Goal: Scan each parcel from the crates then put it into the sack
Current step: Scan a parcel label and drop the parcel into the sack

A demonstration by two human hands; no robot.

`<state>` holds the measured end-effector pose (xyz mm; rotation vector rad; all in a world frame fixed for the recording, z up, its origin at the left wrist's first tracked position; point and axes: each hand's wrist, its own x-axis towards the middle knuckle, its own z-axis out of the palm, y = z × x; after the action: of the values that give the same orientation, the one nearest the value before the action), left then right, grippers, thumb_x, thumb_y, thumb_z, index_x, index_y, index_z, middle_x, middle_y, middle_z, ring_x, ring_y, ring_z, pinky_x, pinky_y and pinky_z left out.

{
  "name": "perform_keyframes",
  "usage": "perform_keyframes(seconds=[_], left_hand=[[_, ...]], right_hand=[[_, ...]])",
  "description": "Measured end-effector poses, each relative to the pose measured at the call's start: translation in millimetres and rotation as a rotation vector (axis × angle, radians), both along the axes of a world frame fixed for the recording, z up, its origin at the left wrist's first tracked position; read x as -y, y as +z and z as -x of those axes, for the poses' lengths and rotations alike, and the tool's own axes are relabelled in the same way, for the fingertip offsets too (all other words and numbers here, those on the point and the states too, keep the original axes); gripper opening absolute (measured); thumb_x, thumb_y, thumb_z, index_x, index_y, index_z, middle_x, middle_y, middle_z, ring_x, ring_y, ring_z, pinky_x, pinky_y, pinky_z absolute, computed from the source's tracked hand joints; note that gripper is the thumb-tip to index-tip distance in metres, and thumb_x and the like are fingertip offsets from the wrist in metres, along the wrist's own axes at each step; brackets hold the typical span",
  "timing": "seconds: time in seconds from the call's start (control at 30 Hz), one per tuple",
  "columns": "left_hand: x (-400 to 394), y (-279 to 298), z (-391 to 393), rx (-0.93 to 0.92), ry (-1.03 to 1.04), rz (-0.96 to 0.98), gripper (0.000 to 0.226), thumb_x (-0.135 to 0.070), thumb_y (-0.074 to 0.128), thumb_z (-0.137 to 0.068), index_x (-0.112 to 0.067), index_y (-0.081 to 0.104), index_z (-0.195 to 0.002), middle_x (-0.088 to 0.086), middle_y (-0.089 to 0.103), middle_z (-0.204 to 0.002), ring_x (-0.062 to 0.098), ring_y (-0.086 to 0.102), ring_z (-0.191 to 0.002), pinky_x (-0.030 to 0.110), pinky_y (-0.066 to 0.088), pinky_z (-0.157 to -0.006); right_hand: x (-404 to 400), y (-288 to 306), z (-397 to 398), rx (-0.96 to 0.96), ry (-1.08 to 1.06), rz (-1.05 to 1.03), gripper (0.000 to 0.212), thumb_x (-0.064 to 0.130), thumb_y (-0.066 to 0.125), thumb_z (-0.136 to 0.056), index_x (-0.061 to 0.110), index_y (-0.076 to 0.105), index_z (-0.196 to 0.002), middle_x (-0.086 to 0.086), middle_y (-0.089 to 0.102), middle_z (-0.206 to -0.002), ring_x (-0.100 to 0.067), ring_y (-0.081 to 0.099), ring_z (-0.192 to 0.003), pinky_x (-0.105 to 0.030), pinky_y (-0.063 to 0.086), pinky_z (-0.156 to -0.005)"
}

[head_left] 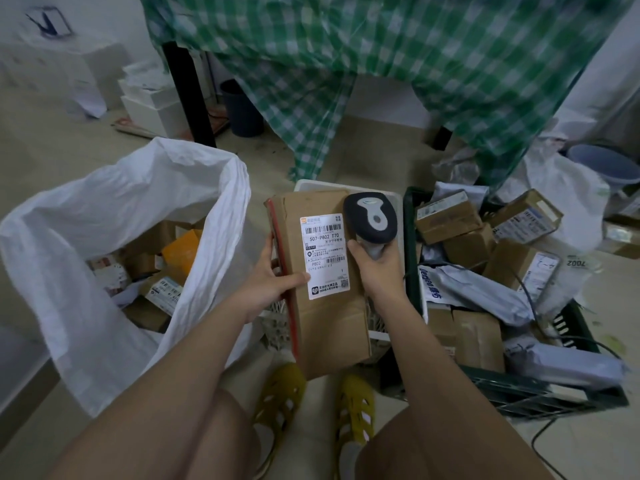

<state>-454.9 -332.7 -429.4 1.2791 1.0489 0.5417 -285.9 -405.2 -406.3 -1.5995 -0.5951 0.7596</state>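
Holding the box (322,271) in my left hand (268,277) above the white crate (381,336), my right hand (375,268) grips the scanner (370,218); I should aim squarely at the label (325,256), then turn left to the sack (114,188).

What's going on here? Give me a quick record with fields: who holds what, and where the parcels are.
left hand: grips the cardboard parcel by its left edge, label facing up
right hand: holds the scanner at the parcel's top right
white sack: open, at the left, several parcels already inside
green crate: at the right, full of boxes and grey mailer bags
white crate: under the held parcel, contents hidden
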Motion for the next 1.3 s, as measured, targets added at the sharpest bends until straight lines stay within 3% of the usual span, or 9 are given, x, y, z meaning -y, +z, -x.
perform_keyframes(seconds=[0.07,0.13,0.2,0.3,0.4,0.57,0.7,0.93,1.3], left_hand=[[1,-1,2,0.004,0.027,-0.008,0.107,-0.009,0.076,-0.079,-0.047,0.004,-0.149,-0.009,0.055,-0.115,0.018,0.055,-0.114,0.05,0.047,-0.1],[1,-1,4,0.012,0.042,-0.01,0.106,-0.013,0.077,-0.079,-0.049,0.006,-0.148,-0.006,0.055,-0.123,0.022,0.052,-0.122,0.052,0.045,-0.102],[2,0,4,0.021,0.057,-0.007,0.106,-0.014,0.077,-0.079,-0.048,0.004,-0.149,-0.002,0.053,-0.131,0.023,0.051,-0.124,0.052,0.045,-0.102],[0,1,5,0.03,0.086,-0.014,0.104,-0.013,0.075,-0.081,-0.045,0.003,-0.15,0.002,0.052,-0.137,0.022,0.053,-0.122,0.046,0.046,-0.101],[2,0,7,0.034,0.12,-0.031,0.102,-0.013,0.076,-0.08,-0.044,0.007,-0.149,0.004,0.052,-0.138,0.021,0.057,-0.119,0.047,0.046,-0.101],[7,0,8,0.022,0.122,-0.047,0.105,-0.018,0.079,-0.077,-0.047,0.008,-0.148,0.001,0.049,-0.142,0.02,0.053,-0.123,0.049,0.044,-0.103],[12,1,4,0.03,0.129,-0.06,0.103,-0.012,0.075,-0.081,-0.041,0.004,-0.151,-0.002,0.048,-0.137,0.014,0.052,-0.116,0.043,0.045,-0.102],[12,1,3,0.026,0.123,-0.058,0.105,-0.014,0.076,-0.081,-0.045,0.004,-0.15,0.001,0.048,-0.141,0.016,0.054,-0.115,0.048,0.046,-0.102],[11,-1,3,0.03,0.124,-0.062,0.106,-0.015,0.076,-0.08,-0.046,0.003,-0.149,0.0,0.051,-0.138,0.018,0.055,-0.117,0.048,0.046,-0.102]], right_hand=[[5,6,1,-0.002,0.009,-0.024,0.052,0.024,0.068,-0.088,0.024,0.046,-0.136,0.006,0.059,-0.126,-0.015,0.054,-0.119,-0.041,0.044,-0.104],[12,15,-1,0.027,0.011,-0.042,0.037,0.022,0.065,-0.091,0.024,0.052,-0.125,0.011,0.062,-0.111,-0.01,0.058,-0.108,-0.032,0.046,-0.096],[28,25,-5,0.073,0.037,-0.025,0.015,0.022,0.064,-0.092,0.027,0.056,-0.103,0.011,0.064,-0.088,-0.004,0.062,-0.083,-0.024,0.047,-0.076],[52,30,-9,0.11,0.117,0.04,0.007,0.019,0.067,-0.089,0.016,0.06,-0.088,0.0,0.061,-0.066,-0.001,0.056,-0.052,-0.013,0.044,-0.049],[65,27,-7,0.123,0.182,0.113,0.021,0.016,0.07,-0.085,-0.004,0.063,-0.089,-0.011,0.061,-0.065,-0.014,0.058,-0.056,-0.025,0.046,-0.054],[81,25,-1,0.044,0.224,0.114,0.018,0.019,0.07,-0.084,0.005,0.061,-0.089,-0.004,0.06,-0.061,-0.016,0.056,-0.055,-0.032,0.049,-0.058],[95,28,-4,0.055,0.236,0.1,0.019,0.018,0.071,-0.083,0.007,0.059,-0.075,-0.011,0.054,-0.057,-0.019,0.05,-0.053,-0.032,0.043,-0.055],[102,26,-5,0.165,0.161,0.166,0.041,0.024,0.073,-0.079,0.016,0.052,-0.046,-0.004,0.053,-0.044,-0.013,0.05,-0.045,-0.033,0.045,-0.056],[101,29,-6,0.218,0.155,0.196,0.038,0.019,0.068,-0.079,0.012,0.049,-0.048,-0.003,0.051,-0.043,-0.013,0.047,-0.045,-0.029,0.043,-0.053]])
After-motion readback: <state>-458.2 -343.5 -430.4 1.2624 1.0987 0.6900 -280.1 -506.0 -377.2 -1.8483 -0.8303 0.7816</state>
